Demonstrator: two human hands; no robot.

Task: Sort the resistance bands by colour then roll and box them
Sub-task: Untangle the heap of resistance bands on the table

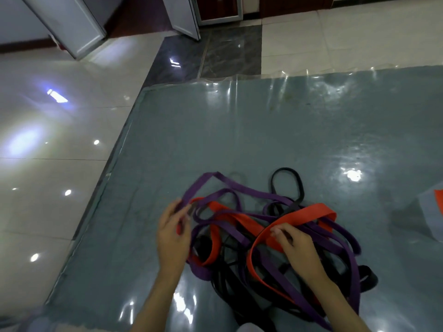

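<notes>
Head view: tangled pile of resistance bands in purple, red and black lies on a grey plastic-covered mat on a tiled floor. Nothing sorted, rolled or boxed yet, judging by the heap.

Left hand at the pile's left edge, fingers curled, pinching a red band where it crosses under a purple band; exact finger contact is blurred.

Right hand on top of the pile's centre-right, fingertips pressed together on a wide red band, whose visible run slants up and to the right away from the hand, then loops back.

Key relation: both red bands sit directly under the hands, but purple loops cross over and under them and black bands lie below. Likely snag: pulling red free drags the purple along.

A box-like object shows at the right edge, well apart from the pile; too cropped to identify
</notes>
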